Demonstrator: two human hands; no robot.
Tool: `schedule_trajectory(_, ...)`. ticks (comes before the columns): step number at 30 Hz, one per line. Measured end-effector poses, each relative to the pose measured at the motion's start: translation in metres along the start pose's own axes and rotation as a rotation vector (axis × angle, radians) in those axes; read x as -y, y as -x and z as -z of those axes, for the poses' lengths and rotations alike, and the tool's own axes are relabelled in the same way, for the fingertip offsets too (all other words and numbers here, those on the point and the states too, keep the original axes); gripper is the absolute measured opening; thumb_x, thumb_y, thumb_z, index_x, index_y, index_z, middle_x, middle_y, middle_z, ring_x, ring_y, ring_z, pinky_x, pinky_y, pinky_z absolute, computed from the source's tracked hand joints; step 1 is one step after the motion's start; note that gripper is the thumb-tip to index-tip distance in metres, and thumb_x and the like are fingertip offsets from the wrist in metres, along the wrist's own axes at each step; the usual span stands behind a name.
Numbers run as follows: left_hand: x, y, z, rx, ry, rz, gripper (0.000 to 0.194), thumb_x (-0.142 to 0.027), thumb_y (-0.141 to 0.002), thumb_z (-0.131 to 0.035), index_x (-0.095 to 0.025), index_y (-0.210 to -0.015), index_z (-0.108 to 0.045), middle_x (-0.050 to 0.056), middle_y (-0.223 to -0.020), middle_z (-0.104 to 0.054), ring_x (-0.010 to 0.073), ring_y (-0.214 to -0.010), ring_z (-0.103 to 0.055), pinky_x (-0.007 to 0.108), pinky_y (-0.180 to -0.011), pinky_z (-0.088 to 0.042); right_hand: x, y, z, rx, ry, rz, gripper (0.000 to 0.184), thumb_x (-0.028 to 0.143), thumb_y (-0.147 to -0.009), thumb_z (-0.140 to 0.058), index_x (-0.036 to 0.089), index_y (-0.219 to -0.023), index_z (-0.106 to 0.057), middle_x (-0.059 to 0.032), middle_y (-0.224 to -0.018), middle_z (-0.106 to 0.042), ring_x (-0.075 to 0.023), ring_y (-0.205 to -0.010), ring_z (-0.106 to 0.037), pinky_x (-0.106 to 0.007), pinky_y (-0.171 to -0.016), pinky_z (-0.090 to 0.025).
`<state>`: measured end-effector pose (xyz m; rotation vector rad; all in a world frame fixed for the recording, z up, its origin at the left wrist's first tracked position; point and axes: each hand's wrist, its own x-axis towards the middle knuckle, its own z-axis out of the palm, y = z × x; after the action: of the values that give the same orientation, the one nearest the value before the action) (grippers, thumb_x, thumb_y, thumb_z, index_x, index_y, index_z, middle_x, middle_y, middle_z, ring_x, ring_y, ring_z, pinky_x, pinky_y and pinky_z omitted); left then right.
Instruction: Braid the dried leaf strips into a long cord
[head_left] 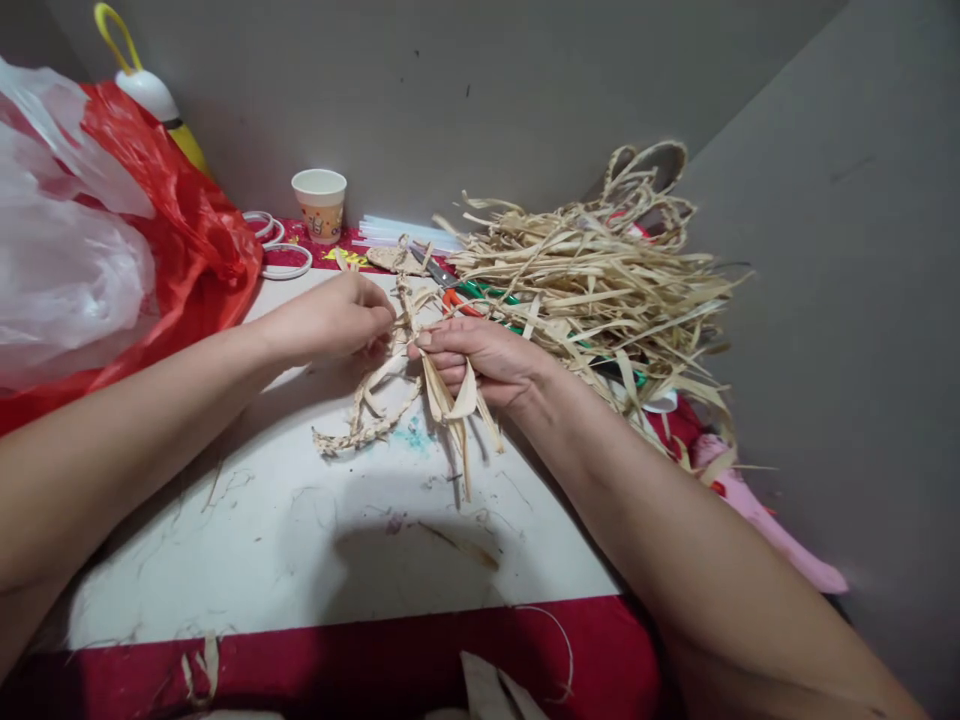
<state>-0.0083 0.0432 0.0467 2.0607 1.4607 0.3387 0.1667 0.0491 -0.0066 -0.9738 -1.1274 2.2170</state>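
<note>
A braid of pale dried leaf strips [367,434] curves over the white board, with a further plaited length rising between my two hands. My right hand [484,362] is closed on this braid, thumb pressed against the forefinger. Loose strip ends [450,405] hang down from the grip toward the board. My left hand [341,318] is right beside the braid on its left, with fingers curled together. Its fingertips are partly hidden, so what they pinch cannot be made out.
Behind my right hand are scissors [454,299] and a large heap of dried strips [592,270]. Farther back stand a paper cup [320,205] and white sticks [409,235]. Red and white plastic bags [202,235] fill the left. Grey walls [480,110] enclose the white board [225,580].
</note>
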Motion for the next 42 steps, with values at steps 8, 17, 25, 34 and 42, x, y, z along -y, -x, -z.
schedule_trajectory(8,0.007,-0.002,-0.022,0.320,0.732,0.169,0.014,-0.014,-0.075,-0.046,-0.015,-0.064,-0.055,0.005,-0.061,-0.058,0.0078,-0.047,-0.048,0.022,-0.045,-0.037,-0.001,-0.002,0.004,0.043,0.024,0.016,0.012,0.015,-0.074,-0.064,0.007,-0.071,-0.056,0.0093,-0.043,-0.032,-0.0007,-0.036,-0.020,-0.012,-0.032,-0.016)
schedule_trajectory(17,0.009,-0.003,-0.022,0.236,0.534,0.089,0.017,-0.017,-0.075,-0.051,-0.016,-0.059,-0.054,-0.005,-0.045,-0.035,0.0049,-0.038,-0.029,0.021,-0.041,-0.025,0.003,0.004,-0.006,-0.026,0.125,0.022,0.016,0.018,-0.070,-0.069,0.008,-0.067,-0.056,0.0099,-0.040,-0.031,-0.0009,-0.036,-0.021,-0.013,-0.035,-0.017)
schedule_trajectory(25,0.009,-0.005,-0.022,0.238,0.446,0.100,0.019,-0.023,-0.078,-0.050,-0.014,-0.064,-0.059,-0.006,-0.044,-0.032,0.0044,-0.036,-0.027,0.022,-0.042,-0.025,0.004,0.009,-0.006,-0.117,0.521,0.142,0.012,0.018,-0.075,-0.060,0.011,-0.065,-0.059,0.0052,-0.046,-0.040,-0.0041,-0.041,-0.028,-0.019,-0.040,-0.018)
schedule_trajectory(34,0.012,-0.005,-0.025,0.281,0.597,0.158,0.021,-0.020,-0.076,-0.053,-0.017,-0.055,-0.048,-0.009,-0.042,-0.026,0.0039,-0.036,-0.021,0.022,-0.042,-0.020,0.008,0.015,-0.012,-0.214,0.898,0.217,0.015,0.018,-0.076,-0.057,0.012,-0.062,-0.056,0.0051,-0.051,-0.039,-0.0056,-0.047,-0.030,-0.021,-0.044,-0.020)
schedule_trajectory(42,0.006,-0.003,-0.029,0.182,0.579,0.204,0.027,-0.017,-0.076,-0.054,-0.017,-0.051,-0.045,-0.007,-0.042,-0.032,0.0039,-0.035,-0.026,0.022,-0.039,-0.021,0.016,0.022,-0.013,-0.299,0.972,0.215,0.026,0.015,-0.075,-0.057,0.014,-0.050,-0.050,0.0049,-0.043,-0.038,-0.0049,-0.041,-0.029,-0.021,-0.041,-0.018)
